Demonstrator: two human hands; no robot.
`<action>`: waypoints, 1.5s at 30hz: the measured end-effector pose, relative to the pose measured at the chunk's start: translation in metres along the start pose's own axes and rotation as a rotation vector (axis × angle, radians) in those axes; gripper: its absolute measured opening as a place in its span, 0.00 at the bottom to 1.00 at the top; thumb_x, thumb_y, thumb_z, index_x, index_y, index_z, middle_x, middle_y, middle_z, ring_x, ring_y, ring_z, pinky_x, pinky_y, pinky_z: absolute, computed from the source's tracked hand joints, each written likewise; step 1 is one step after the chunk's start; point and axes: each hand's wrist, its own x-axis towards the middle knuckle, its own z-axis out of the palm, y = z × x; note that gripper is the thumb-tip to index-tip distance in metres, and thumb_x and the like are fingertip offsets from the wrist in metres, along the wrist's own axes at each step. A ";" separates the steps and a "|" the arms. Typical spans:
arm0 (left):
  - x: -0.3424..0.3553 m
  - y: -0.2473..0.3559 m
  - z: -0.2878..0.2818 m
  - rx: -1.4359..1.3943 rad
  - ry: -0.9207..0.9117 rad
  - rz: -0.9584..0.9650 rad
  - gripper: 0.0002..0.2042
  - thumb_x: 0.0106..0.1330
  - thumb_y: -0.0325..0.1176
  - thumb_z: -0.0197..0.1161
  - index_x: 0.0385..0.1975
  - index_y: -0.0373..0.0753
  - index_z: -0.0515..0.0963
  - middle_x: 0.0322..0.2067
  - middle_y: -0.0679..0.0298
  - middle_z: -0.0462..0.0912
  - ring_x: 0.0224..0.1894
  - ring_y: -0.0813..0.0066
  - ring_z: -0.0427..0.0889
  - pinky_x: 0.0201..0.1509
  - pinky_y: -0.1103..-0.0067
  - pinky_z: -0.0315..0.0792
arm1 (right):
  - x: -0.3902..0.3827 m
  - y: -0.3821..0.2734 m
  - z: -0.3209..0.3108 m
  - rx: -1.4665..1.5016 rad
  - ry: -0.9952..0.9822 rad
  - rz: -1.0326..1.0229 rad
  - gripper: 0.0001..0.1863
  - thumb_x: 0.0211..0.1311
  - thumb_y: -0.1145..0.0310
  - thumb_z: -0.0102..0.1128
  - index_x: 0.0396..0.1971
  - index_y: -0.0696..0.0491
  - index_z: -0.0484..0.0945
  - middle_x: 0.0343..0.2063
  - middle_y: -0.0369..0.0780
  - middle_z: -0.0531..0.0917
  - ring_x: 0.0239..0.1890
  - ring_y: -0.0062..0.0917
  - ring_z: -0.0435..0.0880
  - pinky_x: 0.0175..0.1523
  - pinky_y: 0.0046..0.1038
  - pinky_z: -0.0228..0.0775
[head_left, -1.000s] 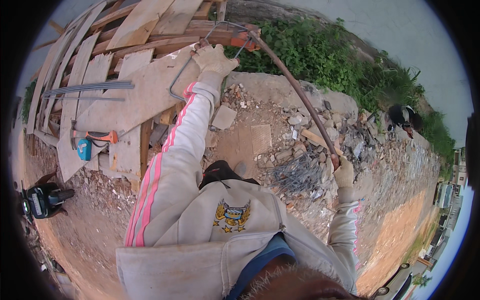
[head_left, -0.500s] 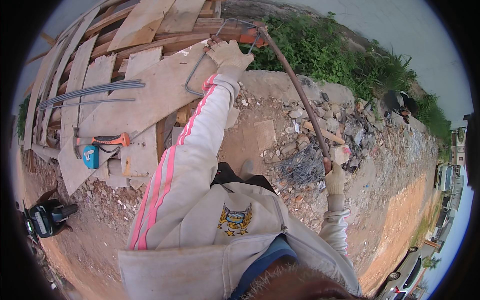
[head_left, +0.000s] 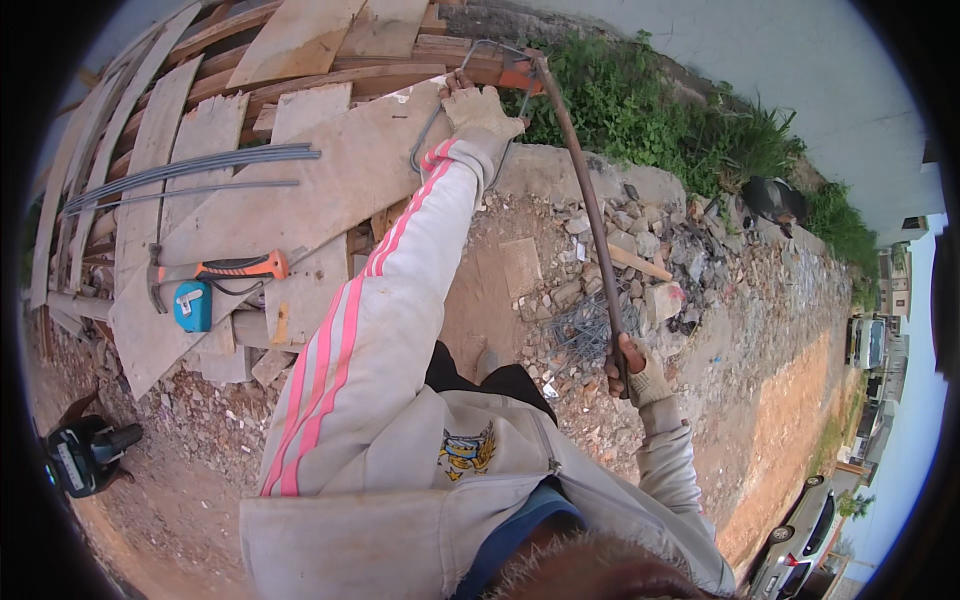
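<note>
My left hand [head_left: 478, 108], in a pale fingerless glove, is closed on a bent grey steel rod [head_left: 426, 130] at the top of the view. The rod loops around past the wrist and reaches an orange metal piece [head_left: 520, 78] by the boards' edge. From there a long brown steel bar [head_left: 590, 190] slants down toward me. My right hand [head_left: 640, 370], gloved the same way, is wrapped round the bar's near end. Whether the bar's far end grips the rod is too small to tell.
Wooden boards [head_left: 300, 185] at left bear straight grey rods [head_left: 200, 165], an orange-handled hammer [head_left: 235, 268] and a teal tape measure [head_left: 192, 306]. Rubble and a tangle of wire [head_left: 590, 328] lie right of centre. Green plants [head_left: 640, 110] border a wall; a motorcycle [head_left: 90, 450] stands lower left.
My right hand has pulled the bar's near end toward me and to the left, swinging the bar. My left hand keeps hold of the bent rod. The view has shifted slightly.
</note>
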 end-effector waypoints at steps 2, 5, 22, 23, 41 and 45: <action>-0.009 -0.009 -0.004 -0.004 -0.003 0.046 0.48 0.48 0.71 0.71 0.67 0.44 0.74 0.76 0.39 0.52 0.80 0.39 0.45 0.80 0.49 0.41 | -0.002 -0.008 0.006 0.085 -0.085 0.068 0.26 0.71 0.37 0.57 0.37 0.48 0.72 0.16 0.31 0.69 0.10 0.18 0.64 0.16 0.25 0.59; -0.027 -0.006 -0.013 0.067 -0.041 0.133 0.50 0.48 0.72 0.71 0.68 0.44 0.72 0.76 0.40 0.52 0.80 0.39 0.46 0.80 0.49 0.41 | 0.015 0.020 0.003 0.240 -0.183 0.175 0.25 0.71 0.37 0.57 0.34 0.47 0.71 0.16 0.30 0.67 0.10 0.17 0.61 0.16 0.24 0.57; -0.023 -0.013 -0.006 0.053 -0.030 0.140 0.39 0.53 0.66 0.70 0.60 0.44 0.80 0.74 0.44 0.60 0.78 0.35 0.50 0.78 0.48 0.46 | 0.032 0.047 0.203 0.340 -0.238 0.300 0.22 0.72 0.45 0.59 0.23 0.41 0.64 0.11 0.28 0.62 0.09 0.17 0.61 0.16 0.26 0.60; -0.024 -0.013 -0.005 0.045 0.008 0.145 0.37 0.53 0.64 0.70 0.58 0.44 0.81 0.73 0.44 0.63 0.77 0.35 0.52 0.77 0.48 0.47 | 0.031 0.045 0.208 0.335 -0.225 0.308 0.23 0.71 0.46 0.60 0.22 0.41 0.63 0.11 0.28 0.62 0.09 0.17 0.61 0.16 0.26 0.61; -0.020 -0.064 0.002 -0.027 0.083 0.443 0.28 0.65 0.55 0.59 0.61 0.47 0.80 0.66 0.48 0.74 0.73 0.39 0.63 0.76 0.53 0.57 | 0.046 0.040 0.231 0.376 -0.396 0.402 0.28 0.69 0.43 0.64 0.18 0.42 0.61 0.09 0.29 0.62 0.09 0.19 0.64 0.16 0.28 0.61; -0.020 -0.059 -0.008 -0.007 -0.020 0.403 0.25 0.64 0.48 0.58 0.58 0.44 0.81 0.63 0.47 0.77 0.72 0.41 0.66 0.75 0.55 0.60 | 0.059 0.050 0.259 0.385 -0.479 0.414 0.29 0.70 0.41 0.61 0.15 0.41 0.62 0.10 0.29 0.64 0.11 0.21 0.65 0.20 0.28 0.61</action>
